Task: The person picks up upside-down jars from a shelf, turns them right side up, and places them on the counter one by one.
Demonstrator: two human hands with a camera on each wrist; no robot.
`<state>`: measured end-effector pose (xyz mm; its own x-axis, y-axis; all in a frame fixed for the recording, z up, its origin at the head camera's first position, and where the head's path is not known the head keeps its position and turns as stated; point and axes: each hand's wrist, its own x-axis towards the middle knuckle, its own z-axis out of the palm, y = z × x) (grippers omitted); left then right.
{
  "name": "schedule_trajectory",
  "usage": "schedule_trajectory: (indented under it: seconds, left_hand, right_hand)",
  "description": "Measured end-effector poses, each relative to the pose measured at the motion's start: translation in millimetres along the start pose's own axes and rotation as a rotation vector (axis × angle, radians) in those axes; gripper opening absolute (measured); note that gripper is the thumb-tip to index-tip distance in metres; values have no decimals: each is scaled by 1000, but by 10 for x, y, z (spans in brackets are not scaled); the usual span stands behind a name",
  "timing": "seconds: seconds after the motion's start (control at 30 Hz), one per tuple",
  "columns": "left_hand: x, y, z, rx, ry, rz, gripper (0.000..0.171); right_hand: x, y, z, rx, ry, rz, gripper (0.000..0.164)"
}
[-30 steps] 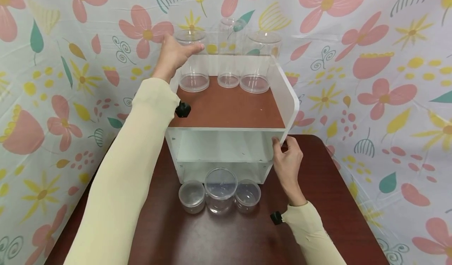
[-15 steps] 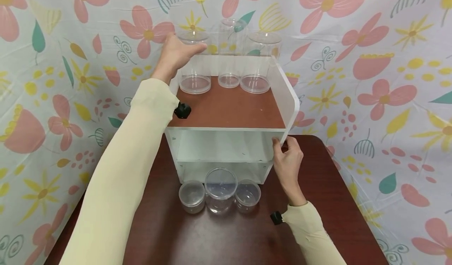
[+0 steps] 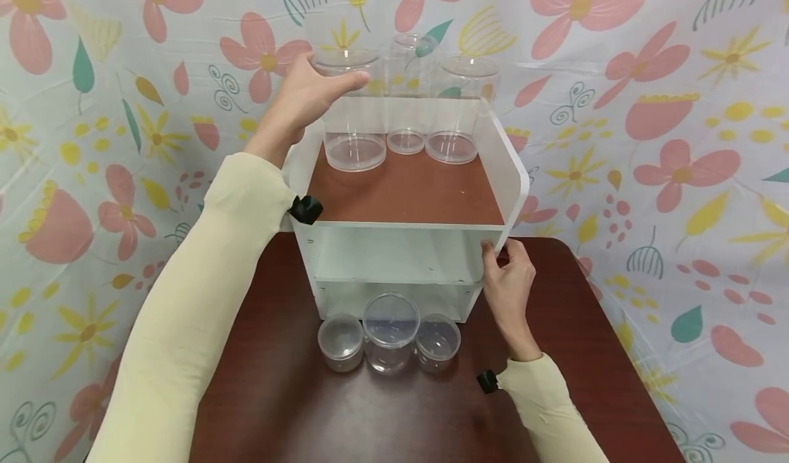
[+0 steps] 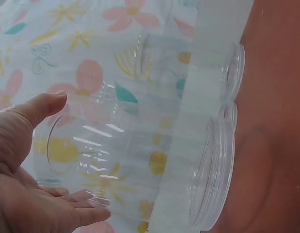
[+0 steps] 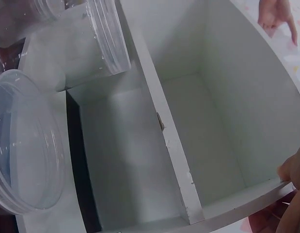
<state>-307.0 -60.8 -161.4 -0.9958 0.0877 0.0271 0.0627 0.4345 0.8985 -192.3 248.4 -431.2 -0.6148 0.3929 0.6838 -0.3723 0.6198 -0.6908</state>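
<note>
My left hand grips the upper end of a tall clear plastic jar, thumb on one side and fingers on the other. In the left wrist view the jar has its ringed end at the brown shelf top. My right hand pinches the front edge of the white shelf unit's right side panel, just under the top board. Two more tall clear jars, a narrow one and a wider one, stand behind and right of the held jar on the brown top board.
Three clear lidded jars, a short left one, a taller middle one and a short right one, stand before the shelf unit on the dark wooden table. Two compartments open below its top. A flowered curtain hangs behind.
My left hand has brought the held jar a little toward me and to the right, away from the left panel. The right hand keeps its hold on the side panel.
</note>
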Motion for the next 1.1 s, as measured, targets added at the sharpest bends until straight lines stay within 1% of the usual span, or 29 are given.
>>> schedule_trajectory:
  seconds: [0.23, 0.3, 0.37, 0.47, 0.53, 0.63, 0.73, 0.9, 1.0, 1.03, 1.1]
  left_hand:
    - [-211, -44, -67, -77, -29, 56, 111]
    - [-258, -53, -74, -107, -39, 80, 106]
    - [-303, -66, -76, -130, -50, 94, 104]
    - [-363, -104, -67, -149, -70, 104, 103]
    - [-402, -131, -62, -153, -74, 96, 108]
    - [-457, -174, -60, -178, -75, 103, 107]
    - [-515, -204, -68, -212, -72, 123, 104]
    - [-617, -241, -77, -276, -80, 200, 94]
    - [-684, -263, -69, -331, -94, 246, 80]
    - [-707, -270, -62, -350, -100, 254, 77]
    - [-761, -284, -52, -354, -107, 261, 73]
  right_hand:
    - [-35, 13, 11, -8, 2, -11, 15]
    - [-35, 14, 8, -3, 3, -13, 15]
    - [-32, 9, 2, 4, 3, -14, 15]
    - [-25, 0, -9, 12, 1, -14, 15]
    - [-20, -2, -15, 11, -4, -16, 14]
    - [-13, 0, -19, 6, -11, -20, 14]
    - [-6, 0, -19, 3, -15, -26, 15]
    - [3, 1, -21, 1, -18, -26, 15]
    - [10, 6, -22, -4, -26, -16, 16]
    - [11, 8, -23, -5, -31, -15, 16]
    - [15, 12, -25, -5, -40, -9, 16]
